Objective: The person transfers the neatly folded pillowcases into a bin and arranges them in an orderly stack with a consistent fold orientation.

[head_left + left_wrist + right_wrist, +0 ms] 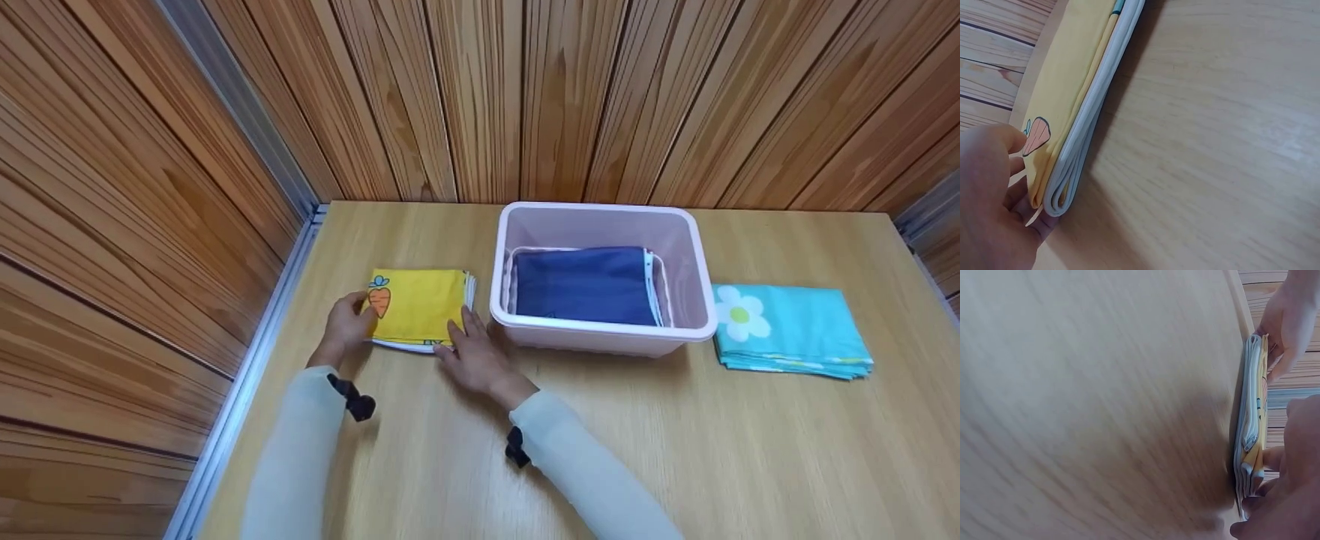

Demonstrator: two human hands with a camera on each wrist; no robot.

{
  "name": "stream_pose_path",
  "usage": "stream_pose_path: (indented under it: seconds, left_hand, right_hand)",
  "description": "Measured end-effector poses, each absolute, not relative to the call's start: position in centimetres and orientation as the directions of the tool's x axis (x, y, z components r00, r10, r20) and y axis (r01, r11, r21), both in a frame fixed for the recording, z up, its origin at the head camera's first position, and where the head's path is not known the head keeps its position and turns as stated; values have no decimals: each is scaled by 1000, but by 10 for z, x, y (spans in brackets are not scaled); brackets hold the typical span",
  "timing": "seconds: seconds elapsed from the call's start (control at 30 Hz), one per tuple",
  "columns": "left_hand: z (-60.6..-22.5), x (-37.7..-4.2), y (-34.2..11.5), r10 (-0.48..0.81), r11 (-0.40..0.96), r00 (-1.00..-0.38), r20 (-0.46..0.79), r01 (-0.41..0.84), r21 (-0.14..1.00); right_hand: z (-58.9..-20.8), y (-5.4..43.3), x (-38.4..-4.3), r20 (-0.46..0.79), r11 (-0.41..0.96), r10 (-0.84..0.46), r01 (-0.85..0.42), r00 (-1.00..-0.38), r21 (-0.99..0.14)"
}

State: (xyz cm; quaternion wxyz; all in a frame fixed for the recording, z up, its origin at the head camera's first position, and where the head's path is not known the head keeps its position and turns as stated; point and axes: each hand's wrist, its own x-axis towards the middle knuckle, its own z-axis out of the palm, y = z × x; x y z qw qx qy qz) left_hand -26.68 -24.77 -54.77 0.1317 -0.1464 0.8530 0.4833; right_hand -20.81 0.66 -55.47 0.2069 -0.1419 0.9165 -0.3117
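A folded yellow cloth (420, 304) with an orange carrot print and white inner layers lies on the table, left of the bin. My left hand (347, 322) holds its left edge; the left wrist view shows the thumb over the carrot print and the fingers (1016, 194) at the edge and below it. At the near right corner, my right hand (480, 356) grips the same cloth, with one digit on the yellow top and other fingers (1252, 502) against the layered side. Some fingertips are hidden behind the folds.
A pale pink plastic bin (600, 337) stands mid-table, with a folded navy cloth (585, 285) inside. To its right lies a folded turquoise cloth (795, 330) with a white flower. Wooden panels (555, 97) rise behind, and a metal rail (255, 352) runs along the table's left edge.
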Motion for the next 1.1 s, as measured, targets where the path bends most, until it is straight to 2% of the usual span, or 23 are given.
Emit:
stream_pose_path:
  seconds: [0.2, 0.3, 0.5, 0.6, 0.8, 1.1]
  left_hand:
    - [-551, -266, -245, -166, 489, -918, -361, -395, 778]
    - [-551, -265, -245, -189, 500, -908, -374, -417, 759]
    - [-550, -266, -242, -181, 514, -895, -409, -440, 736]
    - [-548, -267, -242, -167, 510, -892, -420, -443, 738]
    - [-547, -265, -242, -207, 475, -904, -373, -426, 770]
    - [-545, -266, -242, -195, 306, -879, -435, -476, 824]
  right_hand:
    - [-551, 9, -210, -248, 760, -355, -124, -901, -638]
    - [-550, 8, -213, -201, 724, -310, -94, -929, -683]
    - [-551, 8, -219, -211, 563, -176, 78, -962, -823]
    - [-550, 8, -222, -265, 474, -137, 172, -954, -864]
    - [-547, 10, -225, -329, 367, -152, 256, -932, -894]
    - [-545, 8, -225, -397, 162, -136, 375, -908, -913]
